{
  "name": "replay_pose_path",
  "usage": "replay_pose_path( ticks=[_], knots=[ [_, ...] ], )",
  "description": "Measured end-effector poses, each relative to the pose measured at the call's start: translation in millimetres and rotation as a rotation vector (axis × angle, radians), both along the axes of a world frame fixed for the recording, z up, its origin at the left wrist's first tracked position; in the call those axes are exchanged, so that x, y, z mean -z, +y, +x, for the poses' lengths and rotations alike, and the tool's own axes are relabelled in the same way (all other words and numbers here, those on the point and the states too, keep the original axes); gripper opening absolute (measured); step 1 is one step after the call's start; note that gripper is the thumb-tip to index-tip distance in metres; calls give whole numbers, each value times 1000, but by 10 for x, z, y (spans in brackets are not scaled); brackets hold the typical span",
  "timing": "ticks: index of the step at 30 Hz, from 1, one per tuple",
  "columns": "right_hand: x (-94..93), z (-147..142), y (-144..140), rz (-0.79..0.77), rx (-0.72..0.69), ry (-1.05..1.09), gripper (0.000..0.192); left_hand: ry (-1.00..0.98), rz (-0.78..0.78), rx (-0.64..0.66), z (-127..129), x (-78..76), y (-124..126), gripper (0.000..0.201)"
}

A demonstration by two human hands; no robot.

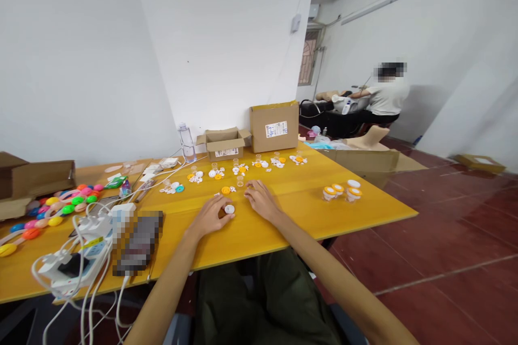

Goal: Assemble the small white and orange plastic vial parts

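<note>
My left hand [211, 216] rests low over the table, its thumb and fingers curled round a small white round cap [229, 209]. To its right, my right hand [261, 200] hovers with bent fingers somewhat apart, and no object shows in them. A small clear cup [240, 181] stands just beyond my right fingertips. Between the hands and slightly farther off lies an orange ring-shaped piece [225, 190], with small white spotted bits [232, 189] beside it.
Behind are several piles of white and orange pieces [218, 173] with clear cups. Orange-lidded cups [338, 188] stand at right. Two cardboard boxes [274, 126] and a bottle [186, 143] line the back. Left are a power strip [87, 259], cables, phone [140, 242] and colourful beads [67, 207]. A person [388, 97] sits far right.
</note>
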State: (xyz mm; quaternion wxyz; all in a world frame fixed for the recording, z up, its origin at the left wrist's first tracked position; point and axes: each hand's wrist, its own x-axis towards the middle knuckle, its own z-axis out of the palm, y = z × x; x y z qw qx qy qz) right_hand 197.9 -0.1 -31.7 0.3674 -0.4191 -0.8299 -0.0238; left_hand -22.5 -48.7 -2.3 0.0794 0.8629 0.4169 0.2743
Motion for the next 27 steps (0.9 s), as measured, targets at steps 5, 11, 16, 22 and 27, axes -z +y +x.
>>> replay_pose_path(
  ticks=[5,11,16,22,27],
  knots=[
    [3,17,1,-51,-43,0,17,10,-31,6,-11,13,5,26],
    [-42,-10,-49,-69,-160,81,15,-26,-39,14,0,-4,1,18],
    [-87,-71,-89,-162,-243,128,15,-41,-63,-3,11,-16,-10,11],
    [-104,-191,-119,-270,-302,201,11,-48,-86,-39,19,-22,-14,13],
    [-107,-261,-145,-314,-341,221,10,-43,-74,-20,22,-23,-9,15]
  ],
)
